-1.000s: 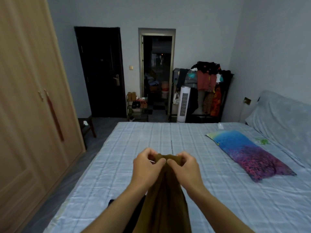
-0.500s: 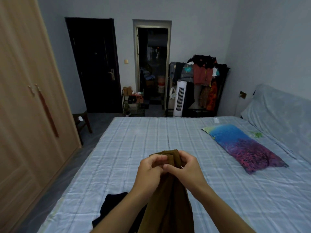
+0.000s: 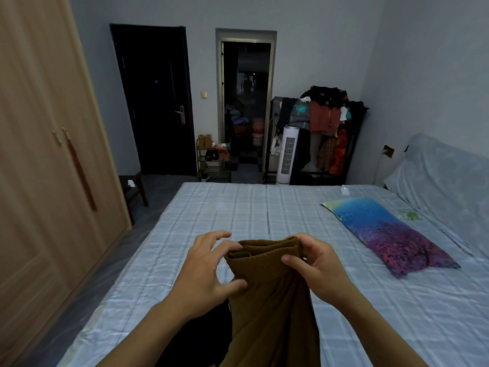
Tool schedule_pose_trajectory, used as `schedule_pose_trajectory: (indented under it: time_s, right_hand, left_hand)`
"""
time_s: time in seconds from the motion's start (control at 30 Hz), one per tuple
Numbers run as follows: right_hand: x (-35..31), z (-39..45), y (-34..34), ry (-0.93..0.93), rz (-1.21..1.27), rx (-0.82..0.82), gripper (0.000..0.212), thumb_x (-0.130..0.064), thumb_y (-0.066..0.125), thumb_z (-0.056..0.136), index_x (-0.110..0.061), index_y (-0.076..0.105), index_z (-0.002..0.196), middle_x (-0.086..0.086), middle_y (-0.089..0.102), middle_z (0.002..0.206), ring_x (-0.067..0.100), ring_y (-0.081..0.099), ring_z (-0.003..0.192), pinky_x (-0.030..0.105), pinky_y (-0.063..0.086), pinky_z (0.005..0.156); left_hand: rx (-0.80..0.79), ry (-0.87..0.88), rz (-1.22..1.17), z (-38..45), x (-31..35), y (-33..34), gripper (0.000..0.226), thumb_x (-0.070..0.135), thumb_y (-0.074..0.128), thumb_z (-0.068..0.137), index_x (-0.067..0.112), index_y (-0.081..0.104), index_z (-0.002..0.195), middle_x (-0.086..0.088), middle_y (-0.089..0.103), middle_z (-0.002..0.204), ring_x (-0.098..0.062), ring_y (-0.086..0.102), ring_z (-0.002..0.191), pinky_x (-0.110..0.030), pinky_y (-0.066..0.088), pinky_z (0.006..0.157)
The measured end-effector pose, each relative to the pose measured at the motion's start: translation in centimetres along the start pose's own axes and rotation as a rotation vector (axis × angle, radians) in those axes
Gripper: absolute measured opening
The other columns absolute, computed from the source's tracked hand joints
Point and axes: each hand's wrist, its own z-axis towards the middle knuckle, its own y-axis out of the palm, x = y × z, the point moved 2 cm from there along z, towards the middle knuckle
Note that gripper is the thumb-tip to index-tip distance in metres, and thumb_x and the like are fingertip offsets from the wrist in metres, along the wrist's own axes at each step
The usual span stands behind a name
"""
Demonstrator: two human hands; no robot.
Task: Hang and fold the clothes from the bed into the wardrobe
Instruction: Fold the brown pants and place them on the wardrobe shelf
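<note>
Two hands: both ours, up at 6 o'clock
Right hand [image 3: 316, 264]: pinching brown trousers' [image 3: 270, 292] waistband so it hangs straight
Left hand [image 3: 209, 268]: fingers spread, just touching
Trousers: over bed [image 3: 264, 207]

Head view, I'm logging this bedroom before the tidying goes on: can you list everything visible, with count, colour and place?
brown garment: 1, brown, held up over the bed's near edge
black garment: 1, black, on the bed under the left arm
bed: 1, light blue checked sheet, centre
pillow: 1, blue and purple, right on the bed
wardrobe: 1, light wood, doors closed, left
dark door: 1, black, far wall
clothes rack: 1, dark, laden with mixed clothes, far right corner
tower fan: 1, white, beside the rack
shoe shelf: 1, by the open doorway
left hand: fingers spread, touching the garment's waistband
right hand: pinching the waistband
</note>
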Motion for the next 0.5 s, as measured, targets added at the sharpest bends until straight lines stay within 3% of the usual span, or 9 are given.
schedule_pose_trajectory:
  time_s: [0.13, 0.27, 0.5]
  right_hand:
    - [-0.5, 0.1, 0.2, -0.041, 0.045, -0.015, 0.013, -0.024, 0.072, 0.086, -0.017, 0.07, 0.097, 0.01, 0.07, 0.089, 0.022, 0.068, 0.083, 0.027, 0.056, 0.072]
    - [-0.7, 0.2, 0.1, -0.03, 0.09, -0.036, 0.012, -0.018, 0.072, 0.086, -0.014, 0.07, 0.097, 0.015, 0.069, 0.088, 0.025, 0.068, 0.084, 0.031, 0.057, 0.074]
    - [-1.4, 0.0, 0.1, -0.031, 0.112, -0.058, 0.015, -0.021, 0.072, 0.085, -0.012, 0.069, 0.096, 0.017, 0.066, 0.088, 0.029, 0.066, 0.084, 0.033, 0.057, 0.073]
  left_hand:
    - [-0.109, 0.055, 0.016, 0.6, 0.2, -0.3, 0.061, 0.077, 0.071, 0.065, 0.047, 0.055, 0.116, 0.026, 0.031, 0.148, 0.003, 0.019, 0.14, -0.039, 0.032, 0.112]
    - [-0.114, 0.129, -0.002, 1.4, 0.4, -0.9, 0.061, 0.069, 0.076, 0.067, 0.046, 0.055, 0.12, 0.027, 0.032, 0.146, 0.0, 0.023, 0.14, -0.045, 0.036, 0.111]
    - [-0.201, 0.297, -0.004, 2.7, 1.6, -0.8, 0.052, 0.067, 0.076, 0.071, 0.049, 0.058, 0.116, 0.023, 0.023, 0.155, -0.01, 0.017, 0.147, -0.041, 0.028, 0.112]
